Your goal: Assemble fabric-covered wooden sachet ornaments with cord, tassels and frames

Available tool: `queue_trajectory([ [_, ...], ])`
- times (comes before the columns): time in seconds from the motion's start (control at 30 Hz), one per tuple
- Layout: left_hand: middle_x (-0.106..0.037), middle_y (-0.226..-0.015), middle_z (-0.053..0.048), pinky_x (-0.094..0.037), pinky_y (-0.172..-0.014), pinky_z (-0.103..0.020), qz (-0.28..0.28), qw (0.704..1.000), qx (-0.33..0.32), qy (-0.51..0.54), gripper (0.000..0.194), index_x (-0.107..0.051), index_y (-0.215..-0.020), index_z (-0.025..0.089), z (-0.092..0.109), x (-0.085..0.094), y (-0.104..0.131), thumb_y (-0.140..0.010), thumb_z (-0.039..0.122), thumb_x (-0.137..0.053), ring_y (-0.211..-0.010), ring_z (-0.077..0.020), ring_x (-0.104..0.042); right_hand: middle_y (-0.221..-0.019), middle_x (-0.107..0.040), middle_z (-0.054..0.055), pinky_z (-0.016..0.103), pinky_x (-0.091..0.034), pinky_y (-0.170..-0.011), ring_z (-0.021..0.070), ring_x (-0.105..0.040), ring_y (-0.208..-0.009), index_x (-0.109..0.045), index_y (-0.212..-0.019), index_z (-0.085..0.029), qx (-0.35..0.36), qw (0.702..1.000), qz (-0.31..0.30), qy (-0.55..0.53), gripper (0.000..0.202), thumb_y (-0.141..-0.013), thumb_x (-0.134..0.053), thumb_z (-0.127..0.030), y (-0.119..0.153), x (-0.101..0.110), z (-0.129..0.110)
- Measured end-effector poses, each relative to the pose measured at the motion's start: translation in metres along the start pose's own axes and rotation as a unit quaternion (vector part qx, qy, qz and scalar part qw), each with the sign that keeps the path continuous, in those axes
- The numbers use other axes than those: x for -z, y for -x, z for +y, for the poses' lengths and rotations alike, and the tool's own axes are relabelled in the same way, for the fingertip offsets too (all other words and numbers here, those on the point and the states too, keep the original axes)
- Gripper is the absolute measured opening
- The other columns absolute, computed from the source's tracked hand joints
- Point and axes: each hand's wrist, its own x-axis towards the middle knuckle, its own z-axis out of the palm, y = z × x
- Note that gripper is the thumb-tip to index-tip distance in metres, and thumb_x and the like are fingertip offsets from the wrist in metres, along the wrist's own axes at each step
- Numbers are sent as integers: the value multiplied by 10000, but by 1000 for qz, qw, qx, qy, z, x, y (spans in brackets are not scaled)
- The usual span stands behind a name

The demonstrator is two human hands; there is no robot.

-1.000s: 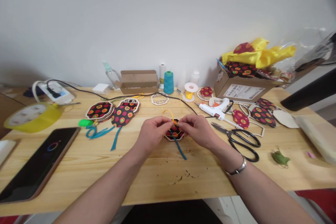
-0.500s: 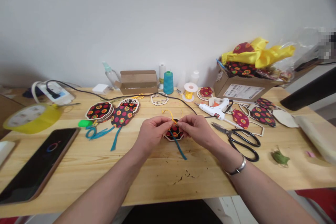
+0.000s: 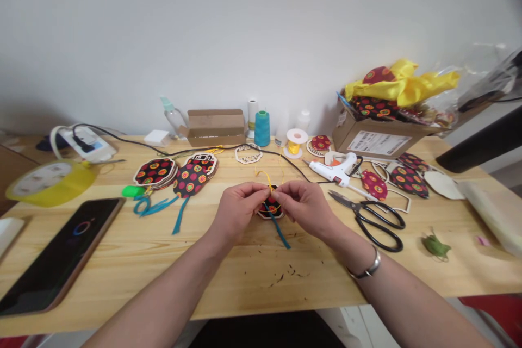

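My left hand (image 3: 243, 203) and my right hand (image 3: 302, 203) meet over a small patterned fabric piece (image 3: 269, 210) with a pale wooden rim, lying on the table. Both hands are closed, thumb against forefinger, pinching a thin yellow cord (image 3: 264, 175). The cord loops up above the fingers and also crosses the dark fabric. From the piece a teal ribbon (image 3: 281, 232) trails toward me. Whether the cord is knotted is hidden by my fingertips. A spool of yellow cord (image 3: 294, 147) stands behind my hands.
Black-handled scissors (image 3: 373, 220) and a white glue gun (image 3: 336, 168) lie to the right. Stacked fabric pieces (image 3: 193, 176) and a phone (image 3: 61, 255) are on the left. A teal thread cone (image 3: 261, 129) and an overfilled cardboard box (image 3: 373, 138) stand at the back.
My right hand's fingertips have shifted slightly left, closer to my left fingertips. The yellow cord's loop has moved a little to the right. The fabric piece has stayed in place.
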Motion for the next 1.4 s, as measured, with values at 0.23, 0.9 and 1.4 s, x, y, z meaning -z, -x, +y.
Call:
queue_trajectory([
  [0.23,-538,-481,34,-207,-403,-197,-22,995,48,81,150,-692,-663,123,-9,3,-4,-588,249,-723,-410,-43,-374,-663,-664,8,213,-388,-553,104,-559,-574,-652,-793,-178,147,971,43,183,163,-859,-508,-215,7,-9,7],
  [0.9,-529,-489,27,-220,-405,-190,-57,995,42,71,182,-672,-628,115,-7,3,-3,-607,286,-733,-411,-36,-340,-693,-594,34,262,-394,-554,129,-524,-618,-586,-777,-165,373,840,54,391,195,-892,-429,-153,10,-6,13],
  [1.4,-540,-524,19,-268,-458,-221,-133,984,-33,-117,222,-639,-607,162,2,3,4,-727,346,-600,-457,-83,-367,-845,-694,23,246,-467,-700,129,-611,-754,-685,-946,-207,185,974,-45,126,189,-860,-521,-167,-4,17,2],
])
